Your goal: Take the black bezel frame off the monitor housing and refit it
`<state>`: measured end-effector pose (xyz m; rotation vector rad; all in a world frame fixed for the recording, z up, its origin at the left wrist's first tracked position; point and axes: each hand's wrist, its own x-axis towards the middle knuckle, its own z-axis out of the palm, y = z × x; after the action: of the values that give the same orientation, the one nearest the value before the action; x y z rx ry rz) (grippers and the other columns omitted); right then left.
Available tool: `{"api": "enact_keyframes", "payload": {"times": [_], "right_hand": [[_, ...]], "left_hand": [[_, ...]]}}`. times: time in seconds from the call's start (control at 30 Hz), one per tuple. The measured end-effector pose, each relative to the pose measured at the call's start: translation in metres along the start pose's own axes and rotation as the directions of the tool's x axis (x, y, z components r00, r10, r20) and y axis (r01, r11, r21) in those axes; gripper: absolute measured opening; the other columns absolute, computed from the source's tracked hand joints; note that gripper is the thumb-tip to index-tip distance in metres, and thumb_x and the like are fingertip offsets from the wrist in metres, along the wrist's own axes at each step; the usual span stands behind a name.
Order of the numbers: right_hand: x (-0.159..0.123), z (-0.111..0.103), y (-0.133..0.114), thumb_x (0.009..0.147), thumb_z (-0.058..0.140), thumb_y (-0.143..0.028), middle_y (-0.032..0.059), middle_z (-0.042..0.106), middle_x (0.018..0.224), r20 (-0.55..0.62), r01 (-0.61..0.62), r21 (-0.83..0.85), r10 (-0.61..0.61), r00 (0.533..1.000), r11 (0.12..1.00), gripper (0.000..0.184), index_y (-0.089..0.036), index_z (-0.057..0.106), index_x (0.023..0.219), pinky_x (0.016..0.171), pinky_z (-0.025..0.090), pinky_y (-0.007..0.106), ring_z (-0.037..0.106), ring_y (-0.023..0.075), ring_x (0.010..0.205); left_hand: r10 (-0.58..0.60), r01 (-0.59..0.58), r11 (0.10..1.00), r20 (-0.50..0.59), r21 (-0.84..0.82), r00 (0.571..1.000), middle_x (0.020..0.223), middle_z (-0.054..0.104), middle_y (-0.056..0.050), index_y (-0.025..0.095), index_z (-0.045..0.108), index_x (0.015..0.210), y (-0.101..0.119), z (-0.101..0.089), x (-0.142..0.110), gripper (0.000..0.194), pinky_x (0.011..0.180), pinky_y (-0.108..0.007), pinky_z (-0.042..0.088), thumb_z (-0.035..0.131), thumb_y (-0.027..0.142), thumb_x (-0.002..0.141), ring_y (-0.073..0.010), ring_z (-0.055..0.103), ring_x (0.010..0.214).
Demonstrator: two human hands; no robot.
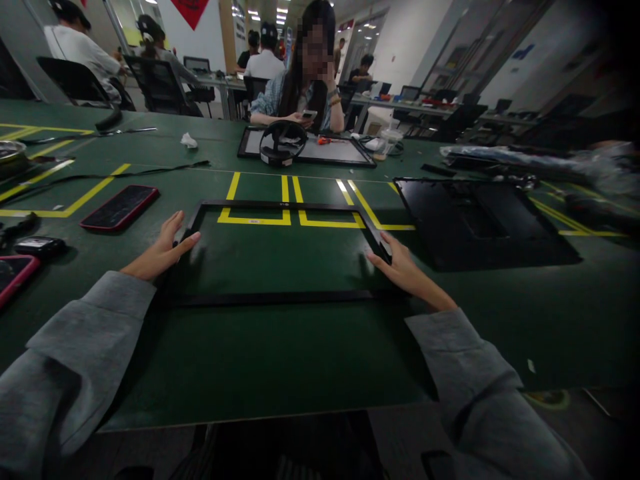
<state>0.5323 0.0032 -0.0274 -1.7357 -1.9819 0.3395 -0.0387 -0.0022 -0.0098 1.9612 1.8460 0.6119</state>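
A thin black rectangular monitor bezel (280,297) lies in front of me over the green table, its middle open so that the tabletop shows through. My left hand (163,250) grips its left side, thumb on the inner side and fingers on the outer. On the opposite side, my right hand (400,265) holds the bezel in the same way. Whether the bezel rests on the table or is slightly raised, I cannot tell. To the right of my right hand lies a black monitor back cover (450,230) with a recess in its middle.
A red-edged phone (120,208) lies to the left, with a black device (41,246) nearer me. Across the table (280,373), a person holding a phone sits behind a flat panel (327,152) with a black headband-like ring (283,142) on it. Plastic-wrapped items (500,160) lie far right.
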Motion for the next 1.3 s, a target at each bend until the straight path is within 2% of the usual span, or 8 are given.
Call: {"api": "enact_keyframes", "payload": {"times": [0.1,0.17,0.33,0.47,0.67,0.8,0.97,1.3], "right_hand": [[-0.007,-0.02,0.001,0.078,0.067,-0.079,0.0175,0.032,0.17,0.238,0.057,0.032,-0.063,0.969,0.998,0.111,-0.024,0.028,0.166,0.123,0.037,0.062,0.034,0.0423,0.155],[-0.014,-0.03,0.001,0.067,0.08,-0.076,0.0161,0.023,0.174,0.361,0.115,0.037,-0.121,0.925,0.993,0.124,-0.028,0.026,0.167,0.122,0.037,0.064,0.027,0.0441,0.158],[-0.019,-0.033,-0.003,0.053,0.093,-0.067,0.0177,0.015,0.175,0.415,0.164,0.023,-0.158,0.896,0.986,0.137,-0.031,0.026,0.167,0.119,0.036,0.071,0.02,0.0497,0.158],[-0.004,-0.018,-0.004,0.061,0.09,-0.062,0.0182,0.022,0.173,0.297,0.143,0.028,-0.145,0.944,0.989,0.123,-0.03,0.032,0.165,0.121,0.034,0.071,0.025,0.0476,0.157],[0.044,0.009,-0.002,0.073,0.084,-0.059,0.0194,0.042,0.162,0.05,0.128,0.079,-0.132,0.99,0.989,0.101,-0.022,0.044,0.157,0.125,0.034,0.062,0.039,0.0397,0.152],[0.07,0.027,0.006,0.088,0.067,-0.057,0.0216,0.052,0.154,-0.134,0.039,0.094,-0.026,0.991,0.995,0.077,-0.014,0.049,0.15,0.125,0.035,0.057,0.047,0.0354,0.147],[0.086,0.044,0.009,0.095,0.053,-0.042,0.024,0.062,0.144,-0.256,-0.094,0.094,0.116,0.96,0.991,0.056,-0.01,0.056,0.14,0.118,0.041,0.056,0.056,0.0345,0.137],[0.078,0.047,0.014,0.085,0.063,-0.035,0.0163,0.067,0.135,-0.318,0.017,0.224,0.057,0.946,0.975,0.051,-0.018,0.056,0.133,0.11,0.05,0.051,0.063,0.0288,0.126]], "left_hand": [[-0.018,0.007,0.998,0.205,0.056,0.979,0.176,-0.006,-0.017,0.014,-0.005,0.169,0.002,-0.014,-0.02,0.125,0.13,-0.055,0.018,0.054,0.082,0.083,-0.039,0.002,0.162],[0.021,-0.061,0.992,0.322,0.115,0.946,0.175,-0.012,-0.016,0.017,-0.009,0.169,0.003,-0.017,-0.035,0.142,0.129,-0.057,0.016,0.065,0.085,0.07,-0.0404,-0.002,0.161],[0.109,-0.182,0.967,0.353,0.181,0.929,0.175,-0.013,-0.015,0.028,-0.001,0.171,-0.007,-0.01,-0.045,0.151,0.125,-0.066,0.021,0.083,0.075,0.055,-0.0461,-0.001,0.16],[0.133,-0.149,0.986,0.194,0.072,0.972,0.177,0.0,-0.013,0.032,0.005,0.171,-0.012,-0.005,-0.02,0.139,0.126,-0.062,0.026,0.082,0.072,0.062,-0.0437,0.012,0.161],[0.116,-0.115,0.992,-0.02,0.042,0.993,0.171,0.026,-0.023,0.01,0.024,0.166,-0.01,0.011,0.032,0.119,0.129,-0.052,0.025,0.067,0.074,0.076,-0.0375,0.026,0.159],[-0.008,0.029,0.993,-0.18,0.115,0.984,0.165,0.036,-0.029,0.0,0.027,0.164,-0.011,0.021,0.053,0.107,0.127,-0.052,0.026,0.049,0.073,0.09,-0.0399,0.033,0.155],[-0.033,0.05,0.992,-0.153,0.112,0.988,0.161,0.044,-0.025,0.007,0.024,0.166,-0.008,0.025,0.057,0.104,0.125,-0.056,0.024,0.051,0.073,0.09,-0.0398,0.036,0.153],[0.117,-0.135,0.985,-0.153,-0.111,0.981,0.166,0.04,-0.017,0.018,0.031,0.166,-0.013,0.02,0.054,0.098,0.125,-0.049,0.033,0.069,0.059,0.086,-0.0326,0.039,0.153]]}}
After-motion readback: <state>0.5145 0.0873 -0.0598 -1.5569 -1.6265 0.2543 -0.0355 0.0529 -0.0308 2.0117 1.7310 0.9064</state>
